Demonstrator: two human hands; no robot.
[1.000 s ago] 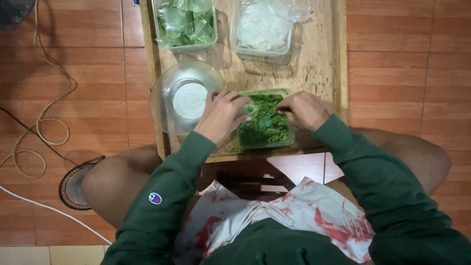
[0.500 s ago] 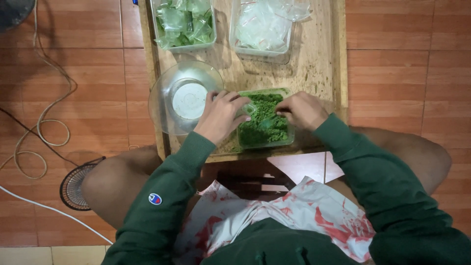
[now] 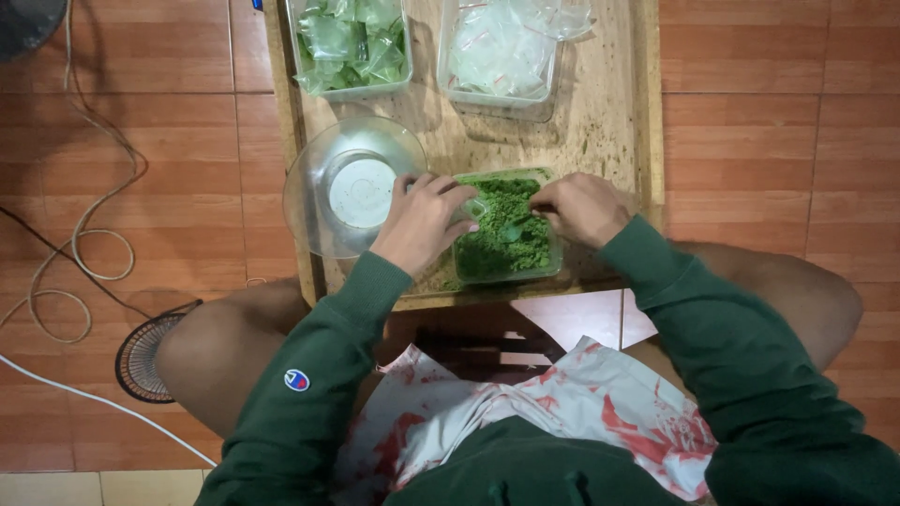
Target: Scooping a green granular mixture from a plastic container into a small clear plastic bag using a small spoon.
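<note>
Green crumbly powder fills the shallow clear tray (image 3: 506,245) at the near edge of the wooden table (image 3: 609,122), and it looks light, loose and easily spilled, so it is best pinched in small amounts or lifted by the tray's stiff rim. Left hand (image 3: 422,223) curls over the tray's left edge and right hand (image 3: 579,206) pinches a small thin bag (image 3: 511,228) above the powder, fingers nearly closed. Counted: one powder tray, one glass bowl (image 3: 352,187), one tub of filled green bags (image 3: 349,42), one tub of empty clear bags (image 3: 502,52)
</note>
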